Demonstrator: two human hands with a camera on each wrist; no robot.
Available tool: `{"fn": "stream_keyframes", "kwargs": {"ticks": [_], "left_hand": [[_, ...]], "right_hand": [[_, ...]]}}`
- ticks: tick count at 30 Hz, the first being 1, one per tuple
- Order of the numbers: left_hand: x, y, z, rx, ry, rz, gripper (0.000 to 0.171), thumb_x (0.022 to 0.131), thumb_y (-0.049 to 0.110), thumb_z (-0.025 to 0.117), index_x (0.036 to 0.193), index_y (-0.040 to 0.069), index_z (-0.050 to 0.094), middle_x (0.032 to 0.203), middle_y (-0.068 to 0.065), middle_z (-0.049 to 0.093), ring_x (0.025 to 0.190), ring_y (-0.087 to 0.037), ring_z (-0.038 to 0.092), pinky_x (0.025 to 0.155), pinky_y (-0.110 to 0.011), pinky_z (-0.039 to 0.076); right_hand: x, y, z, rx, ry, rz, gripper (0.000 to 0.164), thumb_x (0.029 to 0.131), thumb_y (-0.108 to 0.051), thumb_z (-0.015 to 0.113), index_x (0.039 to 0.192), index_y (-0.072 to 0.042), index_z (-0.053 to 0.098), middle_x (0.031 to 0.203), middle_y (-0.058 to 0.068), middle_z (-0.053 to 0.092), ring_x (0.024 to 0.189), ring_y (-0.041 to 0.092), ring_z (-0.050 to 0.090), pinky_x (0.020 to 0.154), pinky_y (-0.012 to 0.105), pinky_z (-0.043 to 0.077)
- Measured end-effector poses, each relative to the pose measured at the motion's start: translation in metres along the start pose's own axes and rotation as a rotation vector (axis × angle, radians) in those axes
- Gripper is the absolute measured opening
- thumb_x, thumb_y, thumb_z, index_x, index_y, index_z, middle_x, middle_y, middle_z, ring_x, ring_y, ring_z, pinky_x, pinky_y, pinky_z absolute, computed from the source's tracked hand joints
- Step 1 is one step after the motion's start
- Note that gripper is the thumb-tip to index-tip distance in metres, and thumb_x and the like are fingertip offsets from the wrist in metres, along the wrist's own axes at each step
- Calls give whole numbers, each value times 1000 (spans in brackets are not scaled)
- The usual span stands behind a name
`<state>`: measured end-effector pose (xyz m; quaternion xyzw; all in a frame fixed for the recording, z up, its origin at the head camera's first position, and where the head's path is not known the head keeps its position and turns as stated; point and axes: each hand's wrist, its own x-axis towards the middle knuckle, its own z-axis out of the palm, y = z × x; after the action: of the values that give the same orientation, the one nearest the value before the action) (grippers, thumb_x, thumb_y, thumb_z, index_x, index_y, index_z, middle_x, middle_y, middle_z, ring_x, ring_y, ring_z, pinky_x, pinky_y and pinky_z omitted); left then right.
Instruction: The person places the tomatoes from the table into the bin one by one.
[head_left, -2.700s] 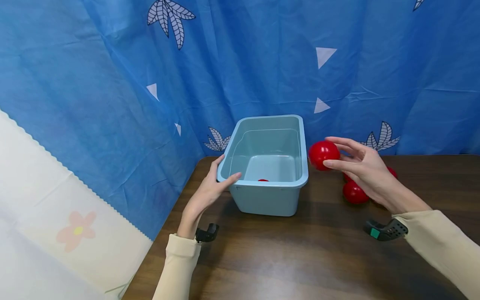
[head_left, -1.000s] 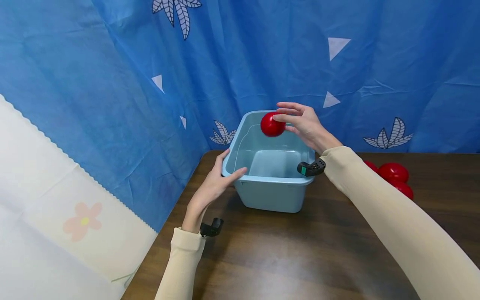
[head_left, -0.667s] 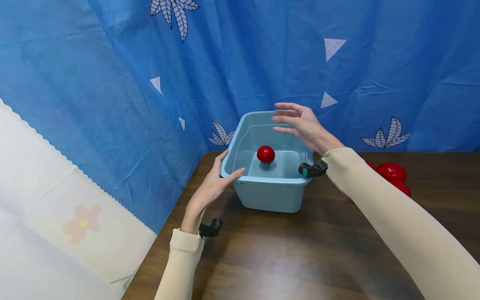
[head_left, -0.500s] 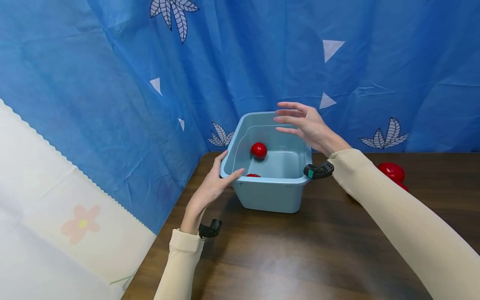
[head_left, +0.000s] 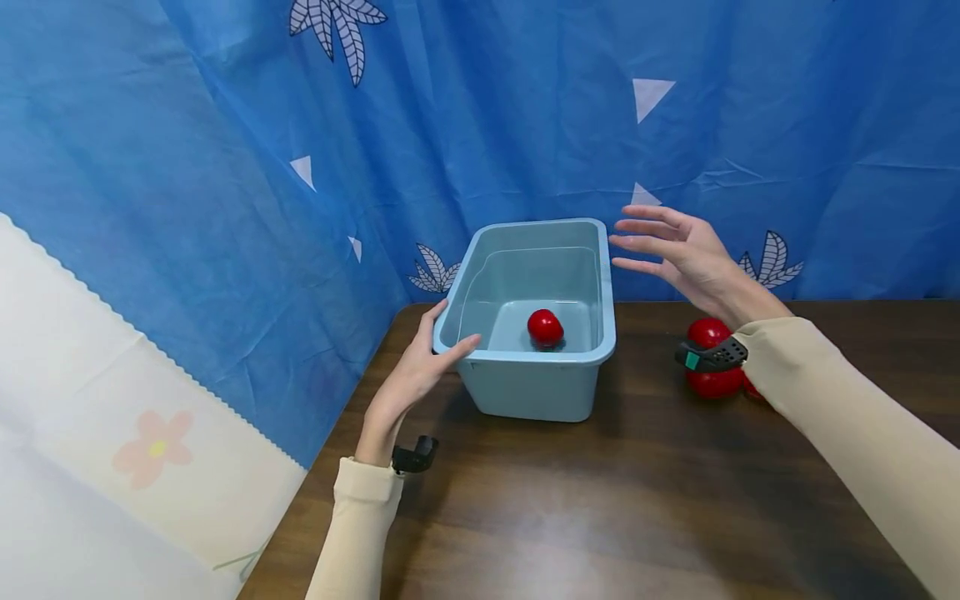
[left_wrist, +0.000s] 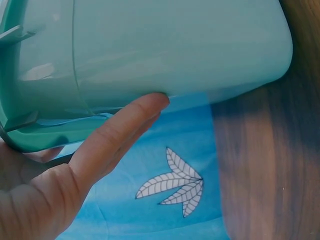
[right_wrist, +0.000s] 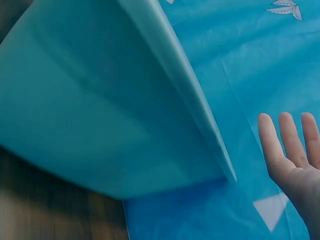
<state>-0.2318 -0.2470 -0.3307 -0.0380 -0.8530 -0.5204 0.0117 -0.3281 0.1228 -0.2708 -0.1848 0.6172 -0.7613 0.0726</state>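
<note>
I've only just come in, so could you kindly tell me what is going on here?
A person's left hand holds a light blue bin by its near left corner on a brown table. The right hand is open and holds nothing, raised to the bin's right. One red ball shows inside the bin; more red balls lie on the table to the right, partly hidden behind the black wristband.

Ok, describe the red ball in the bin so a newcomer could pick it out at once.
On the brown table, find the light-blue bin gripped by the left hand. Low inside it is a glossy red ball. Unlike the red balls out on the table, it is the only one visible inside the bin.
</note>
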Motion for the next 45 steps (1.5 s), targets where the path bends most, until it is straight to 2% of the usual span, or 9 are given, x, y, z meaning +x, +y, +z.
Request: {"fn": "stream_keyframes", "kwargs": {"ticks": [13, 15, 21, 26, 29, 31, 33, 37, 45], "left_hand": [[-3, 0, -2, 3, -4, -14, 95, 96, 50, 72, 168, 25, 14, 164, -12, 33, 144, -36, 42, 114, -58, 40], [-3, 1, -3, 7, -7, -14, 96, 96, 51, 72, 168, 26, 13, 164, -11, 32, 144, -35, 42, 115, -58, 40], [-4, 0, -2, 8, 1, -11, 96, 96, 49, 72, 168, 24, 13, 164, -12, 32, 145, -36, 41, 115, -58, 40], [-2, 0, 1, 1, -15, -6, 95, 97, 47, 72, 168, 23, 12, 164, -13, 31, 145, -35, 41, 115, -57, 40], [-2, 2, 0, 7, -7, -7, 95, 97, 48, 72, 168, 25, 13, 164, -12, 32, 145, -34, 41, 115, -57, 40], [-3, 2, -1, 2, -1, -3, 94, 97, 47, 72, 167, 26, 14, 163, -11, 33, 144, -34, 42, 115, -56, 40], [-4, 3, -2, 2, 0, 4, 94, 97, 47, 72, 167, 25, 13, 164, -12, 32, 144, -34, 42, 115, -56, 40], [-3, 2, -2, -4, -10, 19, 94, 97, 45, 72, 168, 22, 13, 163, -13, 32, 144, -34, 42, 115, -56, 39], [-2, 3, 0, -4, -5, 13, 94, 97, 45, 72, 167, 24, 14, 162, -13, 34, 142, -34, 43, 114, -55, 40]], "right_hand": [[-52, 16, -77, -4, 31, -31, 43, 102, 3, 61, 141, -16, 62, 131, -2, 66, 109, 11, 72, 82, 24, 60], [-61, 18, -88, -78, 39, -26, 45, 102, 3, 62, 143, -17, 61, 132, -5, 66, 108, 9, 72, 83, 21, 58], [-87, 44, -119, -502, 108, 10, 51, 104, -8, 65, 150, -25, 52, 126, -27, 62, 108, -11, 63, 81, 9, 51], [-112, 77, -146, -633, 194, 22, 52, 102, -15, 69, 151, -23, 51, 121, -32, 55, 105, -16, 55, 77, 4, 46], [-120, 88, -156, -712, 234, 94, 56, 102, -26, 71, 153, -28, 48, 117, -34, 48, 101, -16, 48, 106, 31, 50], [-124, 94, -160, -766, 246, 145, 61, 102, -32, 70, 157, -27, 45, 123, -25, 50, 105, -4, 49, 112, 58, 41], [-127, 98, -163, -793, 247, 193, 67, 103, -35, 69, 161, -22, 40, 140, -4, 54, 117, 18, 52, 105, 80, 28], [-132, 106, -164, -827, 220, 264, 78, 104, -35, 66, 161, 2, 29, 156, 44, 24, 129, 65, 29, 96, 80, 33], [-132, 114, -157, -883, 253, 282, 83, 102, -37, 69, 153, 14, 29, 146, 50, 30, 125, 64, 32, 77, 55, 44]]}}
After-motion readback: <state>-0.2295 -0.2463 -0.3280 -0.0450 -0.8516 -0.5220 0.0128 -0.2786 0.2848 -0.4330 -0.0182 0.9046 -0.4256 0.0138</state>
